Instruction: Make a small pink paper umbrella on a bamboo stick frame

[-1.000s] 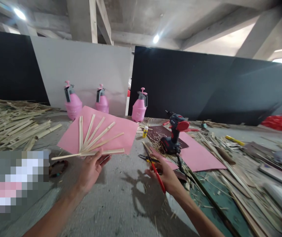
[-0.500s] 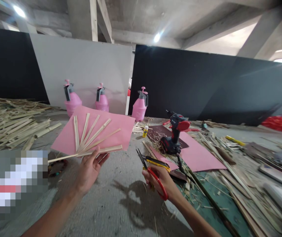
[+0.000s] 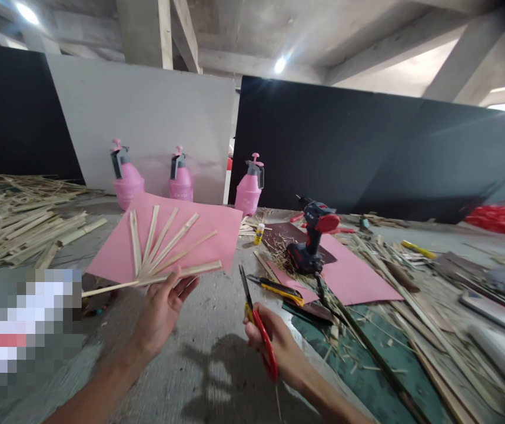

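Observation:
My left hand (image 3: 164,306) is closed round the base of a bamboo-strip fan frame (image 3: 168,241), thumb on top of the lowest strip. Its several pale strips spread out over a sheet of pink paper (image 3: 115,253), which is held up along with it. One thin strip sticks out to the left of the hand. In my right hand (image 3: 274,341) is a pair of scissors (image 3: 263,341) with red handles, its dark blades pointing up and away. The blades are close together, to the right of the paper and apart from it.
A yellow utility knife (image 3: 281,290), a cordless drill (image 3: 314,235) and a small yellow glue bottle (image 3: 259,234) lie or stand beyond my right hand. Three pink spray bottles (image 3: 248,191) line the back. Bamboo strips (image 3: 27,235) are heaped at left. Another pink sheet (image 3: 358,277) lies at right.
My right hand has drawn a little left and down with the scissors, whose blades have turned more upright. The utility knife shows more fully. My left hand has barely shifted.

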Tool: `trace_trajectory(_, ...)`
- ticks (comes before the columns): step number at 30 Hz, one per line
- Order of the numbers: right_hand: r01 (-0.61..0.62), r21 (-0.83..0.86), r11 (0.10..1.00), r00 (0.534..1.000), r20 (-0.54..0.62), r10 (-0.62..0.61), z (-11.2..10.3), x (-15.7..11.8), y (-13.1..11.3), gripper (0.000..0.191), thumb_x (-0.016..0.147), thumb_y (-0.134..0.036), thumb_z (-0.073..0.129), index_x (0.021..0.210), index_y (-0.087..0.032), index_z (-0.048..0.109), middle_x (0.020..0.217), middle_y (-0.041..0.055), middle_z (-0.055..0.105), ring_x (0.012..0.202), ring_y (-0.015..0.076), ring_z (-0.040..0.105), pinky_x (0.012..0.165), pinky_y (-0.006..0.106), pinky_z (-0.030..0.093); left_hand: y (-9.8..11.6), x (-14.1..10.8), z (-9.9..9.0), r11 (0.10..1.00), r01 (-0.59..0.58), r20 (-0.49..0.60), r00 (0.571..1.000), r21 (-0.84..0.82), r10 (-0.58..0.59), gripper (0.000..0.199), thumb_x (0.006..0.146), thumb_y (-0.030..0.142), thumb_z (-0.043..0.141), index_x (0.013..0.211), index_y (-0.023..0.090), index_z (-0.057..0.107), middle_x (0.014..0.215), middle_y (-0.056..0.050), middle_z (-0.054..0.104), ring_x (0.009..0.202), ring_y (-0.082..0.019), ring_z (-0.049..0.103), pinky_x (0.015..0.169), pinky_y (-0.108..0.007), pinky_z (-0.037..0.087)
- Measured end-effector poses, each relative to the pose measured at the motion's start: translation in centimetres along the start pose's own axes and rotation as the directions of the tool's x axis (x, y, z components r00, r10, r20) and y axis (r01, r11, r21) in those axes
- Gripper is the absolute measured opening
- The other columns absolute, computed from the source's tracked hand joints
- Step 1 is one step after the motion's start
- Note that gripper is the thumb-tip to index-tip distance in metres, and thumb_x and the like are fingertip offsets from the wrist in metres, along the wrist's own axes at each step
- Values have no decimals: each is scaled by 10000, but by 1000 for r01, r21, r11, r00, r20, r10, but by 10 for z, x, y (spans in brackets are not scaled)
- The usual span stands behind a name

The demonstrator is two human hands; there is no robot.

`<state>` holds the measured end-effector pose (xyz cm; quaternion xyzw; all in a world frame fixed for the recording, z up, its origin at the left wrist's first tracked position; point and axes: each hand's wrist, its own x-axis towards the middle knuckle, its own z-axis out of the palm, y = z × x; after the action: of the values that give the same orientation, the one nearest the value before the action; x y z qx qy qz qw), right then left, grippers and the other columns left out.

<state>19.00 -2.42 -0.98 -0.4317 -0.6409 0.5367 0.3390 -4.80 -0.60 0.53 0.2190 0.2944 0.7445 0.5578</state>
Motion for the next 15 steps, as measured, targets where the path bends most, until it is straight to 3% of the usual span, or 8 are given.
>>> trace_trajectory(7, 24, -72, 997, 990, 142, -13, 3, -11, -4, 555, 915, -756, 455, 1001, -216, 549, 883, 18, 520, 821, 203, 501, 766, 321, 424, -1, -5, 4, 1000, -3, 25, 1000, 2, 3, 161, 772, 247, 849, 864, 171, 740, 857, -10, 801, 810, -170, 765, 829, -305, 645)
trace_trajectory(11, 60, -16, 998, 969, 239, -55, 2, -14, -1, 541, 968, -722, 366, 1121, -236, 549, 970, 35, 528, 910, 228, 495, 871, 378, 413, -2, -9, 6, 1000, -1, 34, 999, 15, 1, 133, 784, 237, 841, 830, 156, 747, 838, -24, 803, 802, -168, 763, 817, -297, 650)
trace_trajectory(15, 82, 28, 996, 961, 261, -86, 1, -14, 0, 583, 973, -735, 298, 1197, -251, 534, 952, 27, 518, 907, 234, 486, 905, 410, 402, -2, -11, 7, 1000, -2, 45, 999, 30, 1, 142, 783, 246, 844, 821, 150, 748, 858, -31, 806, 808, -161, 758, 821, -298, 651)
